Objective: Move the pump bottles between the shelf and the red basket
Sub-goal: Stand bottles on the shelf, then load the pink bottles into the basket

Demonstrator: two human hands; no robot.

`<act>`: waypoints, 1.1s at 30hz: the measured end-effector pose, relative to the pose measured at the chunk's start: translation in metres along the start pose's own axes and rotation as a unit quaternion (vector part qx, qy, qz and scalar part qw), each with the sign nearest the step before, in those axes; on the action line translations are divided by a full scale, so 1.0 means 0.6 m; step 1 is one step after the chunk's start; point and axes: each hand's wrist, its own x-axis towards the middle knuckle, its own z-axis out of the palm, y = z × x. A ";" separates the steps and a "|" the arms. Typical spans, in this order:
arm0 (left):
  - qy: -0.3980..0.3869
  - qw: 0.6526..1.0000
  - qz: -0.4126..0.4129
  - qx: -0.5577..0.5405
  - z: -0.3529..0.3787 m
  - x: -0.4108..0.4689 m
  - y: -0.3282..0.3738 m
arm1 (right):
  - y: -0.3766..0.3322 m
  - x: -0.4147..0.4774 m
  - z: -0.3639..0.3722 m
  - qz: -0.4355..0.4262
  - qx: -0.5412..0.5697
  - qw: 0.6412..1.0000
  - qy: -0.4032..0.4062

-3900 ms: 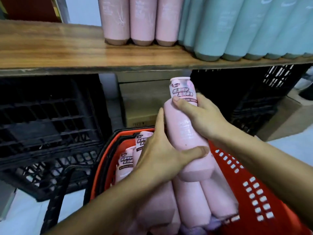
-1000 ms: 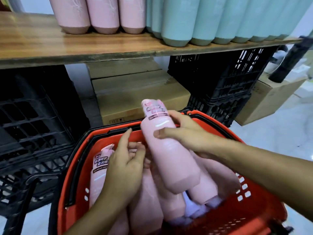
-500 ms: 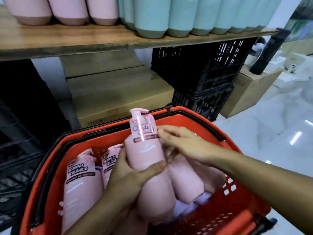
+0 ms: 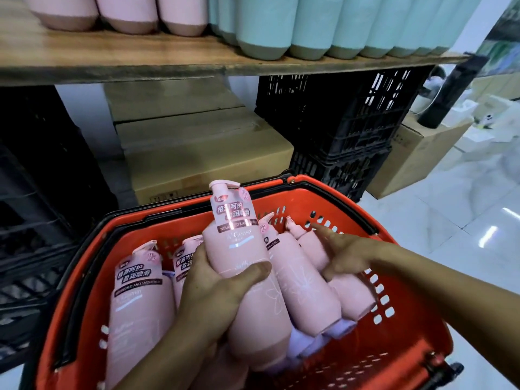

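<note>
A red basket [image 4: 399, 353] holds several pink pump bottles lying on their sides. My left hand [image 4: 216, 288] grips one pink pump bottle [image 4: 239, 249] around its middle, pump end pointing away from me, above the other bottles. My right hand [image 4: 349, 251] hovers just to its right with fingers extended, over two more pink bottles [image 4: 304, 282] and apart from the held one. Another pink bottle [image 4: 138, 299] lies at the basket's left. On the wooden shelf [image 4: 112, 57] above stand pink bottles [image 4: 126, 12] and teal bottles [image 4: 267, 23].
Under the shelf sit cardboard boxes [image 4: 202, 147], with black plastic crates to the left [image 4: 36, 220] and to the right [image 4: 346, 125]. Another cardboard box [image 4: 413, 156] stands further right. Shiny white floor tiles [image 4: 450, 215] extend to the right of the basket.
My right hand has let go of the held bottle and drawn off to the right. My left hand now holds that bottle alone, low in the basket. The view has shifted down and right.
</note>
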 end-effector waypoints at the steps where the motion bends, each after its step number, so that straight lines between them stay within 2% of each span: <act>1: -0.001 1.000 0.002 -0.002 0.001 -0.001 0.000 | 0.005 0.001 0.001 -0.005 0.048 0.999 0.010; 4: 0.001 1.000 0.001 -0.013 0.000 -0.001 -0.003 | 0.012 0.008 0.021 -0.009 0.253 0.965 0.068; 6: 0.008 1.000 0.003 -0.015 0.001 -0.001 -0.003 | 0.011 0.017 0.037 0.011 0.321 0.942 0.099; 9: 0.012 1.000 0.000 -0.018 0.003 0.000 -0.006 | 0.006 0.020 0.050 0.055 0.339 0.924 0.167; 13: 0.012 1.000 0.008 -0.022 0.005 0.003 -0.006 | 0.005 0.004 0.049 0.045 0.283 0.930 0.229; 19: 0.014 1.000 0.011 -0.018 0.002 0.001 -0.005 | 0.026 -0.005 0.038 -0.042 0.449 0.870 0.202; 22: 0.014 1.000 0.011 -0.009 0.003 0.000 -0.004 | 0.029 0.000 0.035 -0.072 0.524 0.836 0.147; 25: 0.016 1.000 0.005 0.001 0.004 -0.001 -0.005 | 0.022 0.003 0.038 -0.054 0.506 0.857 0.082; 27: 0.021 1.000 0.009 0.007 0.005 0.000 -0.005 | 0.020 0.008 0.041 -0.039 0.474 0.876 0.079; 30: 0.023 1.000 0.013 0.016 0.008 0.001 -0.005 | 0.022 0.012 0.042 -0.022 0.455 0.885 0.095; 31: 0.023 0.999 0.014 0.018 0.009 0.001 -0.006 | 0.020 0.009 0.042 -0.018 0.416 0.902 0.113; 33: 0.026 0.999 0.014 0.020 0.010 0.002 -0.007 | 0.018 0.004 0.046 -0.007 0.255 0.954 0.159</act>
